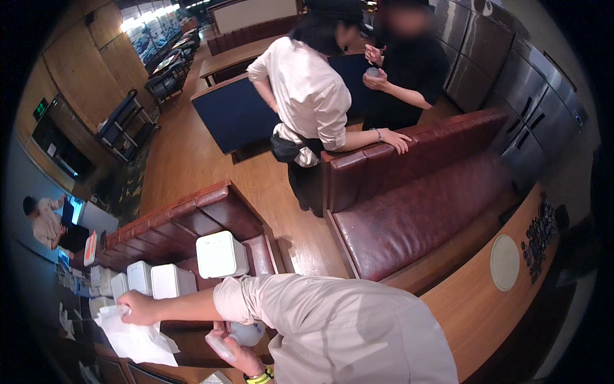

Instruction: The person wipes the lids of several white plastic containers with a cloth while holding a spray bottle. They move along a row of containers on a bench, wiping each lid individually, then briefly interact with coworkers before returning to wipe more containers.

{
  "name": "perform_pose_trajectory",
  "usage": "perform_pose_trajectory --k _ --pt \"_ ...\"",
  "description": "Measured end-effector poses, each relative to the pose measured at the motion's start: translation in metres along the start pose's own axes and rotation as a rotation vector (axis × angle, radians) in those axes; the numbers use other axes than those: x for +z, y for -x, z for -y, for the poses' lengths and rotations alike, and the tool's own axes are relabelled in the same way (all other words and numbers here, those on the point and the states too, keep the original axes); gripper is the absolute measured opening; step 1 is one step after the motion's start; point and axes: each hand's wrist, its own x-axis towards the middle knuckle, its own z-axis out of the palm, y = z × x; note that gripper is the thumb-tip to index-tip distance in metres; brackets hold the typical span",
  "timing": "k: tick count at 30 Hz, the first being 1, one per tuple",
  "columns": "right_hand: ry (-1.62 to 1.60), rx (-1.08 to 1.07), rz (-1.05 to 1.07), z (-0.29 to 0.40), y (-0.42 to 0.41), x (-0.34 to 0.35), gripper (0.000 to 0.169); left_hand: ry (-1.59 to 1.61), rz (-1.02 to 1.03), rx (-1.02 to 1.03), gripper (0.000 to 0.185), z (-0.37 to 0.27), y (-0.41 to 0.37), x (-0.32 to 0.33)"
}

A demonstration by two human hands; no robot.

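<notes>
My right hand (139, 307) reaches out to the left, gripping a crumpled white sheet (136, 336), paper or thin cloth, which hangs below the fingers. Lower down, my left hand (240, 353), with a yellow watch band at the wrist, holds a translucent plastic container (247, 332) bearing blue marks. A pale flat piece (220, 346) lies against its fingers; whether it is part of the container I cannot tell. My sleeve partly covers the container. White lidded tubs (172, 281) stand just beyond my right hand, and a larger lidded tub (220, 254) sits on the bench.
Red padded benches (417, 201) flank a wooden floor aisle (297, 249). A person in a pale shirt (307, 91) leans on one backrest beside a person in black (403, 72) holding a small cup. A round mat (504, 262) and several small dark objects (539, 235) lie on a wooden table (460, 321).
</notes>
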Motion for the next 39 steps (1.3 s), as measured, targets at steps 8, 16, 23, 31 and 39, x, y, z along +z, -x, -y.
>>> perform_pose_trajectory --k 8,16,23,31,39 --pt "0.069 0.193 -0.192 -0.038 -0.043 -0.164 0.032 -0.142 0.454 0.042 0.069 -0.005 -0.040 0.100" --pt "0.567 0.117 -0.283 -0.113 0.035 -0.260 0.029 -0.056 0.851 0.004 0.069 -0.022 -0.050 0.150" --pt "0.954 0.104 0.348 -0.105 0.144 -0.250 0.016 0.216 0.969 -0.325 0.056 -0.030 -0.057 0.143" --pt "0.858 0.562 -0.034 -0.131 0.208 -0.320 0.019 0.233 1.268 -0.378 0.043 -0.011 -0.053 0.147" --pt "0.160 0.671 -0.707 -0.093 0.123 -0.413 0.036 -0.041 1.592 -0.124 0.024 -0.023 -0.080 0.195"
